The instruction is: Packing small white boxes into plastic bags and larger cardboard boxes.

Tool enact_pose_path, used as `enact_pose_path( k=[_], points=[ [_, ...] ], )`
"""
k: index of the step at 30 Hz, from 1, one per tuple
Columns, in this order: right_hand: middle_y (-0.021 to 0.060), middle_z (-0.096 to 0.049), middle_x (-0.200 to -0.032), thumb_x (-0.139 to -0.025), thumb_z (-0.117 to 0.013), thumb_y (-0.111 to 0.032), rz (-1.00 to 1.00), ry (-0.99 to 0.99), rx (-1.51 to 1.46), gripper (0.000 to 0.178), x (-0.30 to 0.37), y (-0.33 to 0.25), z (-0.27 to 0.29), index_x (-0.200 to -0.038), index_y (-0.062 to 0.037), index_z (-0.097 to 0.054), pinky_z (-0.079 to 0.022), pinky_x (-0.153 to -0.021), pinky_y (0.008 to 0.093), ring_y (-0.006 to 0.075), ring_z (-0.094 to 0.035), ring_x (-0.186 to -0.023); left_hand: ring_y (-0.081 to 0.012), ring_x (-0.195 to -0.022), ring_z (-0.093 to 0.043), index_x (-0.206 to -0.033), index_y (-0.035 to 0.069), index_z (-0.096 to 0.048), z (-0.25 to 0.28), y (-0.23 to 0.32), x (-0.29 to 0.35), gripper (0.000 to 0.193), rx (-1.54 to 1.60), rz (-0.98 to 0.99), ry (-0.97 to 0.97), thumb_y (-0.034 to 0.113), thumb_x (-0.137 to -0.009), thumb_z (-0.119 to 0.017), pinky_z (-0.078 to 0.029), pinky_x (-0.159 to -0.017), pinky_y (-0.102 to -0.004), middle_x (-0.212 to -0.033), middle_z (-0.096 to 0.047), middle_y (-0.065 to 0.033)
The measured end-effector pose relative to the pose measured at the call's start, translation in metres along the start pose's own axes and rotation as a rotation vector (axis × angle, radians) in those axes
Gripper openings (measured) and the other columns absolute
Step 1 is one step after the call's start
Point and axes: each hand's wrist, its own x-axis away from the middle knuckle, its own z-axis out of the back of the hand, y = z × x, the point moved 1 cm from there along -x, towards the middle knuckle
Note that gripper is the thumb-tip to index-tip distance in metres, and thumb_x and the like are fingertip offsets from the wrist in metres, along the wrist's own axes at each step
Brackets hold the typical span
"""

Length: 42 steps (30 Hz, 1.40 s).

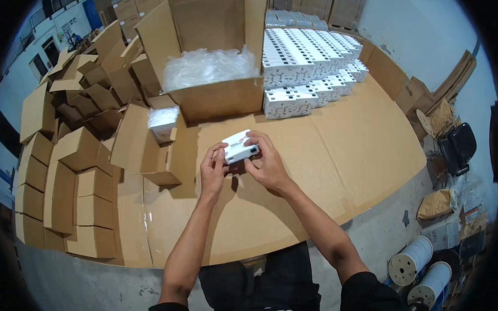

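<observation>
Between both hands, above the cardboard-covered table, is a small white plastic box with print on top and dark openings along its near edge. My left hand grips its left side, fingers bent around the edge. On its right side my right hand is closed, thumb below and fingers on top. Left of my hands stands an open cardboard carton with a plastic-wrapped white stack inside. Beyond them, a large open carton holds clear plastic bags.
Stacked white units with dark openings stand at the far right of the table. Many open cardboard boxes crowd the left side. Cable spools and a black chair are on the floor to the right.
</observation>
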Motion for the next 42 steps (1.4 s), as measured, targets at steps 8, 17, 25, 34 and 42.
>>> enact_pose_path(
  k=[8,17,25,34,42],
  points=[
    [0.0108,-0.064,-0.113,-0.097,-0.059,0.001,-0.247,-0.034,-0.279,0.012,-0.001,0.07,-0.007,-0.109,0.0009,-0.055,-0.055,-0.086,0.0297,0.0138,-0.066,-0.096,-0.0153,-0.1,-0.065,-0.135,0.006,-0.045,0.004,0.014,-0.015,0.043,-0.19,-0.168,-0.013,0.001,-0.097,-0.062,-0.053,-0.086,-0.0279,-0.108,-0.068,-0.0122],
    [0.0162,-0.067,-0.102,-0.088,-0.066,0.006,-0.227,0.001,-0.038,0.032,-0.006,0.052,-0.003,-0.114,0.0007,-0.048,-0.055,-0.087,0.0355,0.0249,-0.071,-0.099,-0.0196,-0.118,-0.059,-0.135,-0.003,-0.046,0.011,0.006,-0.02,0.04,-0.374,-0.194,-0.068,-0.007,-0.096,-0.056,-0.05,-0.103,-0.0335,-0.124,-0.061,-0.0129],
    [0.0202,-0.068,-0.107,-0.087,-0.064,0.007,-0.198,-0.041,-0.001,0.035,-0.005,0.049,-0.002,-0.117,-0.0004,-0.047,-0.054,-0.092,0.0391,0.0313,-0.07,-0.105,-0.0194,-0.118,-0.06,-0.134,-0.001,-0.048,0.017,0.003,-0.019,0.041,-0.492,-0.213,-0.058,-0.01,-0.095,-0.055,-0.05,-0.102,-0.0336,-0.123,-0.061,-0.0121],
    [0.0216,-0.065,-0.113,-0.085,-0.065,0.005,-0.165,-0.063,0.082,0.044,-0.001,0.052,0.0,-0.124,0.0,-0.047,-0.052,-0.096,0.0422,0.0345,-0.067,-0.11,-0.0222,-0.121,-0.059,-0.14,0.0,-0.042,0.007,0.012,-0.012,0.052,-0.544,-0.145,-0.051,-0.006,-0.092,-0.062,-0.048,-0.104,-0.0351,-0.127,-0.059,-0.0152],
    [0.021,-0.053,-0.135,-0.079,-0.069,-0.017,-0.111,-0.23,0.592,0.06,-0.001,0.047,0.003,-0.131,-0.0007,-0.047,-0.031,-0.116,0.0502,0.0362,-0.046,-0.133,-0.0262,-0.127,-0.054,-0.141,0.001,-0.04,0.006,0.028,-0.006,0.055,-0.549,-0.386,0.077,0.0,-0.088,-0.057,-0.04,-0.111,-0.0405,-0.132,-0.056,-0.0164]
  ],
)
